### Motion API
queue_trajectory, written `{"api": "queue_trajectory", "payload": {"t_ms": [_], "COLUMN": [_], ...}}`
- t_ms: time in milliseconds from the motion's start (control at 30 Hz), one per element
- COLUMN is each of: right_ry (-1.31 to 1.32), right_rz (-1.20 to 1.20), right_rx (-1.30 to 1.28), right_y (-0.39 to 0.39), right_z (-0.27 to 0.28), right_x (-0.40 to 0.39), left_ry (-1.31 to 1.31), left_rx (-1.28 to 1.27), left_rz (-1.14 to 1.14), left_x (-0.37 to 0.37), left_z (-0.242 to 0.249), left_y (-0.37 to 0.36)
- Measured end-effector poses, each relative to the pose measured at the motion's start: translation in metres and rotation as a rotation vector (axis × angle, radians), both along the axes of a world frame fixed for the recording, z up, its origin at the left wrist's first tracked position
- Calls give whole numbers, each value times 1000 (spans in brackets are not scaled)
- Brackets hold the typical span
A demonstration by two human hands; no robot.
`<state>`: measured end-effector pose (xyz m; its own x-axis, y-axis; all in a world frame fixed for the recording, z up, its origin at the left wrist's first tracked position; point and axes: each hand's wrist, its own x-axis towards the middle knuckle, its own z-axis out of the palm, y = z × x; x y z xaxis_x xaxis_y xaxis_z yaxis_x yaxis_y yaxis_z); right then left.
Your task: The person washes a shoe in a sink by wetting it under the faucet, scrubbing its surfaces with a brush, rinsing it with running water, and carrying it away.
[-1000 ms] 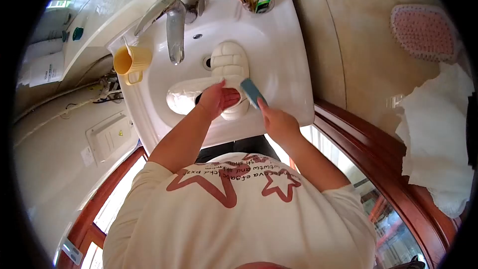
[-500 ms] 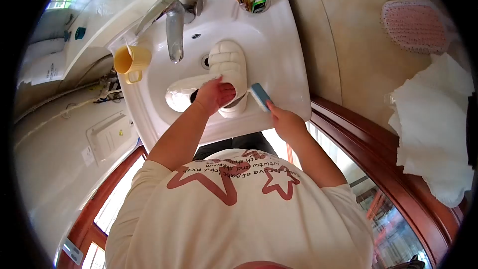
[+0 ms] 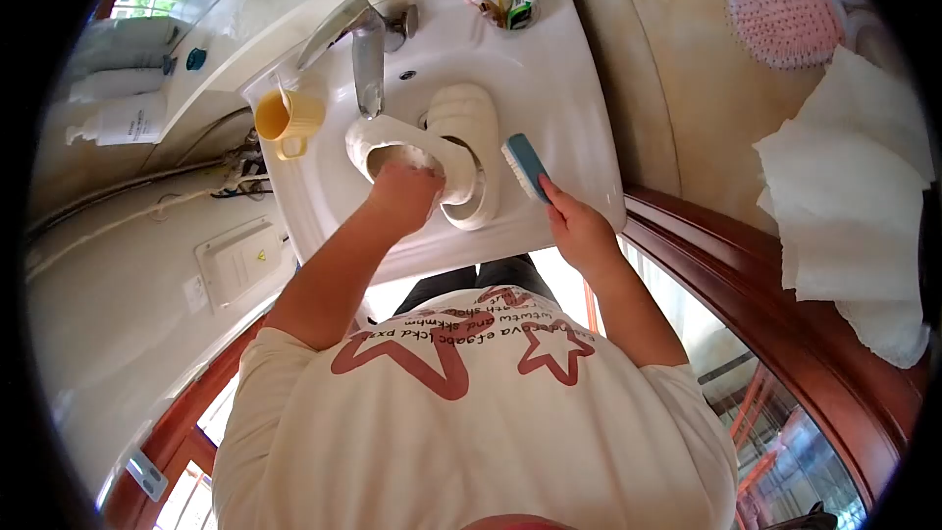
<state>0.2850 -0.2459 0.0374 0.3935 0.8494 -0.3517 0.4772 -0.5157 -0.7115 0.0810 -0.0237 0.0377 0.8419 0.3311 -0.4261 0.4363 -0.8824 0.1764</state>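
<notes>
Two white slippers lie in the white washbasin (image 3: 561, 69). My left hand (image 3: 404, 200) is closed on the rear part of the left slipper (image 3: 368, 135), whose opening faces up. Some of its fingers are hidden by the hand and the slipper. This slipper overlaps the other white slipper (image 3: 463, 106), which rests on the basin floor with its toe away from me. To the right of both, my right hand (image 3: 581, 234) grips a blue scrubbing brush (image 3: 528, 165) by its near end. The pale bristles face left, toward the slippers, and are apart from them.
A chrome tap (image 3: 368, 74) reaches over the basin. On the rim stand a yellow mug (image 3: 304, 116) at the left and a cup with toothbrushes and a toothpaste tube (image 3: 522, 2) at the back. A pink hairbrush (image 3: 785, 15) and white paper sheets (image 3: 849, 196) are at the right.
The left slipper has turned, with its opening now upward and its toe near the tap. My left hand has moved from the slippers' middle to its rear. The brush now stands more upright.
</notes>
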Motion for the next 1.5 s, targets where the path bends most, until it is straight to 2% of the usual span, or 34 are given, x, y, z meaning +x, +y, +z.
{"api": "queue_trajectory", "payload": {"t_ms": [33,100,167,200,233,300,333,367,467,500,567,600,633,700,767,833,867,967,1000,1033,1100,1167,1233,1267,1300,1333,1367,1467,1500], "right_ry": [-8,0,10,22,34,6,-22,-25,-111,-110,-131,-135,-108,-77,-43,-24,7,-56,-34,-11,26,47,59,-4,2,-42,-84,-37,8], "right_rz": [18,-14,-45,-79,-112,-85,-63,-62,-20,-20,-122,-117,-143,-168,-84,-110,-138,-172,-209,-247,-208,-153,-159,-131,-139,-171,-198,-244,-222], "right_rx": [15,73,126,149,169,188,210,206,-208,-214,-141,-144,-105,-72,-103,-109,-122,-86,-100,-114,-120,-166,-9,-145,-151,-133,-119,-116,-167], "right_y": [2,6,9,11,13,14,16,20,53,71,100,106,109,92,49,53,52,111,127,135,104,66,49,57,75,99,112,114,100], "right_z": [-1,4,11,15,17,12,10,11,5,-3,-18,-21,-23,-29,-40,-35,-32,-41,-39,-38,-35,-36,-31,-38,-38,-42,-43,-38,-34], "right_x": [-1,-6,-12,-13,-15,-23,-28,-32,-45,-45,-38,-35,-34,-46,-73,-72,-76,-43,-35,-33,-55,-77,-88,-80,-67,-49,-41,-33,-41], "left_ry": [-27,-44,-295,-345,-348,-341,-299,-301,-391,-388,-387,-496,-496,-463,-403,-441,-403,-394,-404,-404,-409,-447,-476,-449,-420,-414,-417,-434,-431], "left_rx": [-155,-93,-249,-265,-266,-450,-581,-585,-701,-707,-743,-935,-943,-1143,-1128,-902,-1199,-1276,-1096,-1089,-1282,-1268,-1258,-1310,-1362,-1260,-1258,-1044,-1147], "left_rz": [11,-13,198,167,170,392,451,451,638,639,605,665,676,996,982,979,1042,1027,1060,1066,1065,1088,1118,1110,1100,1156,1157,867,899], "left_x": [0,1,0,7,15,30,33,36,50,49,52,58,57,57,60,63,59,57,62,62,58,56,58,56,56,62,64,53,49], "left_z": [2,6,7,6,4,-8,-25,-42,-48,-58,-108,-113,-117,-107,-117,-109,-120,-133,-111,-111,-109,-124,-118,-115,-101,-79,-88,-104,-108], "left_y": [3,3,3,2,-1,-1,4,7,-2,-2,5,8,5,3,4,-4,2,1,-4,-3,3,4,3,4,3,-1,-2,-1,4]}}
